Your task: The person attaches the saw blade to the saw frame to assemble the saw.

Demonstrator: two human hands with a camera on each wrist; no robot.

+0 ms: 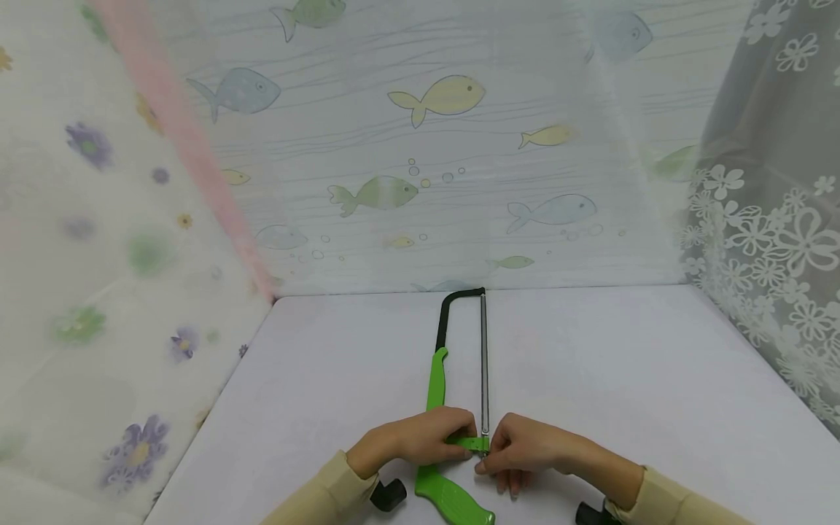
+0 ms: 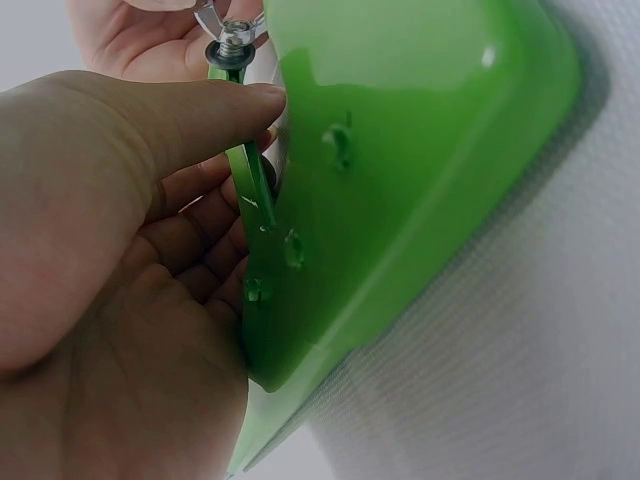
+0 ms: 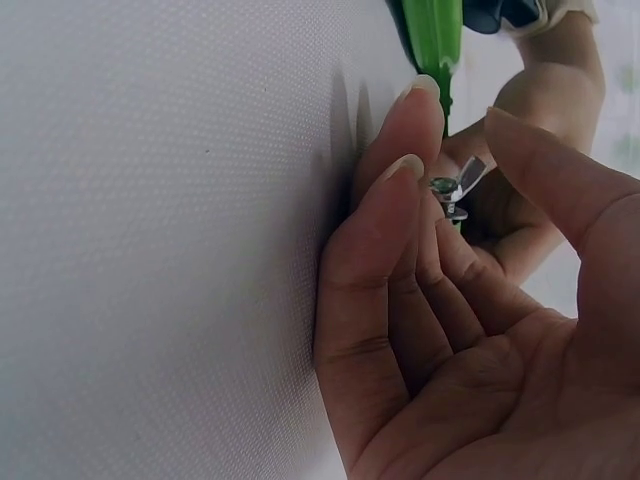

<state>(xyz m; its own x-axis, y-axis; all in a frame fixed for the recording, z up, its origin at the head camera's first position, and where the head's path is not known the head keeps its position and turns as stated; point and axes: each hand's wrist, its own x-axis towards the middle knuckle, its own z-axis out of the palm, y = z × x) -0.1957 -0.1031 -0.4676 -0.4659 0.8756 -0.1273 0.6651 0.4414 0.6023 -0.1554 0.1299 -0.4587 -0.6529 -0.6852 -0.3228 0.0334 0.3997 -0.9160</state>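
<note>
A hacksaw lies on the white table, with a green handle, a black front bow and a silver blade. My left hand grips its short green cross arm, thumb on one side and fingers curled behind, as the left wrist view shows. At the end of that arm sits a metal wing nut on a threaded bolt. Right beside the nut is my right hand, fingers bent. In the right wrist view its thumb stands apart from the wing nut.
The white table spreads around the saw. Sheets with fish, flowers and lace enclose its back and sides. Black wrist devices sit at both cuffs.
</note>
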